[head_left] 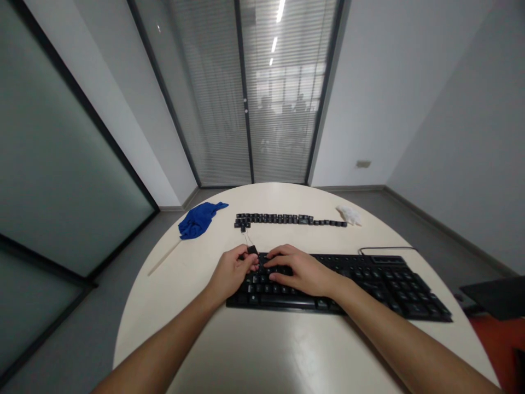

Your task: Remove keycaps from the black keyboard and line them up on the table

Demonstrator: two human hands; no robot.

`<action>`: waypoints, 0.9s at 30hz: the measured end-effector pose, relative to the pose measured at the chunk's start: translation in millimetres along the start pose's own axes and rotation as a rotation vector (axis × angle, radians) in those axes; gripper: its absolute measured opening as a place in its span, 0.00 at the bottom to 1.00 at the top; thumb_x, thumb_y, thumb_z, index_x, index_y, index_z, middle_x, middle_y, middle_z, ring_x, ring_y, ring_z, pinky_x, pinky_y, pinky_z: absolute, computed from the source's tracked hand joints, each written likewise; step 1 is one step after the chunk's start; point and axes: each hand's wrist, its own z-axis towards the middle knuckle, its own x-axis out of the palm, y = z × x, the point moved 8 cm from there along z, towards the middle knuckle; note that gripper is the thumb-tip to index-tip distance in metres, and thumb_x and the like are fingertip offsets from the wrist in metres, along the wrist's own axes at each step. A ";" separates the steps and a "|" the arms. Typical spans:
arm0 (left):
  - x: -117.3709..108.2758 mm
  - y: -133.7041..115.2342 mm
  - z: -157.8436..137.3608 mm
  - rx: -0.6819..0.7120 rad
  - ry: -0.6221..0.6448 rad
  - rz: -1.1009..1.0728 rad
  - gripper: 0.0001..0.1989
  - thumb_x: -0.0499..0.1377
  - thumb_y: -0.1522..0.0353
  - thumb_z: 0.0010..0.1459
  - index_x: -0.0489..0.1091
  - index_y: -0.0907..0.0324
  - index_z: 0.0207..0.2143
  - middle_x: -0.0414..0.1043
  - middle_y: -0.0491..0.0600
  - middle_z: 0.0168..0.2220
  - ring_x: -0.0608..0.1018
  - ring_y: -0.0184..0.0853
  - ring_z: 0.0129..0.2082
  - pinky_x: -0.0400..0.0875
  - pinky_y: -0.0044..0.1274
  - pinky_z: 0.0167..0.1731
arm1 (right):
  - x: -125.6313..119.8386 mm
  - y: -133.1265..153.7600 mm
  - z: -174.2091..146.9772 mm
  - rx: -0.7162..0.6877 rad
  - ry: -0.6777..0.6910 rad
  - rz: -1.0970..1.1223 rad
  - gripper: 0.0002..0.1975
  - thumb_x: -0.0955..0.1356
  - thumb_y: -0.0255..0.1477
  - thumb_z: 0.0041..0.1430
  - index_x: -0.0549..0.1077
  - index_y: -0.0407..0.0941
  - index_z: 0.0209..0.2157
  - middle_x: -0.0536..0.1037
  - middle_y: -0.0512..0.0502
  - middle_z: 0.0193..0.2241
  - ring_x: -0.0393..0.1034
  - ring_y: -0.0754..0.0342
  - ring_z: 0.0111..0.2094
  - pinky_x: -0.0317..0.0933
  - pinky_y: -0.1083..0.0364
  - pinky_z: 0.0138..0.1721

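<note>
A black keyboard (283,302) lies across the round table. Over its left end, my left hand (235,268) is closed, thumb and fingers pinching a wire keycap puller (252,250) with a small black body. Two thin wires stick out from it toward the far side of the table. My right hand (301,271) rests on the keys just right of it, fingers apart and palm down. Its fingertips are near the left hand's, on the upper left keys. Beyond the hands, loose black keycaps (279,218) are lined up in rows. The keys under my right palm are hidden.
On the left of the table (180,312) lies a blue cloth (199,220) with a pale wooden stick (164,258) extending from it. A crumpled white item (348,215) sits at the far right. The keyboard's black cable (388,248) runs off the right edge.
</note>
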 end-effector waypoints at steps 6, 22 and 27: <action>-5.1 7.0 1.6 -0.072 -0.052 -0.087 0.15 0.61 0.58 0.56 0.68 0.62 0.32 0.76 0.49 0.31 0.83 0.35 0.28 0.73 0.19 0.25 | 0.0 -1.6 0.7 0.009 -0.010 0.005 0.15 0.68 0.37 0.62 0.76 0.48 0.48 0.74 0.43 0.49 0.66 0.49 0.52 0.59 0.49 0.56; 3.7 -13.8 -6.2 0.070 -0.057 -0.101 0.12 0.63 0.64 0.56 0.77 0.63 0.38 0.82 0.51 0.32 0.83 0.38 0.33 0.78 0.25 0.36 | -3.7 -5.8 4.0 0.090 -0.132 -0.042 0.14 0.70 0.40 0.58 0.76 0.46 0.42 0.80 0.45 0.39 0.72 0.49 0.43 0.63 0.51 0.46; 4.6 -21.1 -7.9 0.126 -0.023 -0.045 0.10 0.64 0.65 0.55 0.78 0.62 0.36 0.82 0.51 0.36 0.83 0.39 0.37 0.78 0.27 0.41 | -2.8 -6.7 2.5 0.116 -0.137 -0.115 0.13 0.68 0.38 0.61 0.76 0.46 0.43 0.79 0.44 0.40 0.72 0.49 0.43 0.63 0.52 0.45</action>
